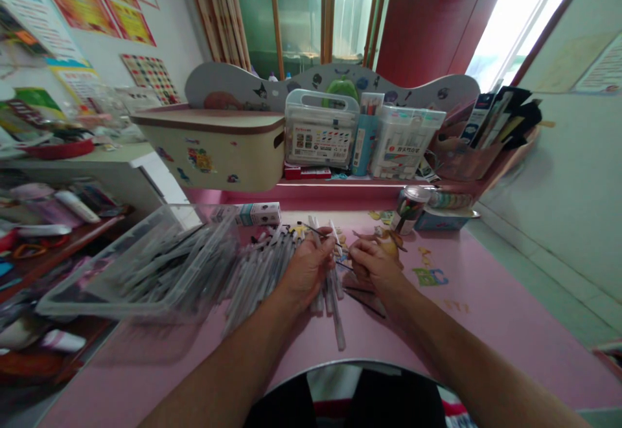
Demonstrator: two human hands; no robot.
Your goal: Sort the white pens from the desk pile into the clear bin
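My left hand (311, 266) is closed around a thin dark stick (311, 227) that looks like a pen refill, its end jutting out past the fingers. Just to the right, my right hand (372, 259) pinches at a slim piece too small to make out. Under and beside the left hand lie several clear pen barrels (339, 331), with a larger row of pens (262, 272) to their left. Below the right hand, a few thin dark sticks (367, 302) rest on the pink desk (466, 350).
A clear plastic bin (97, 308) full of pens stands at left, by a small white box (257, 213). At the back right are a jar (412, 204) and a blue box (444, 219). A beige storage box (218, 156) and marker cases (321, 133) line the shelf above.
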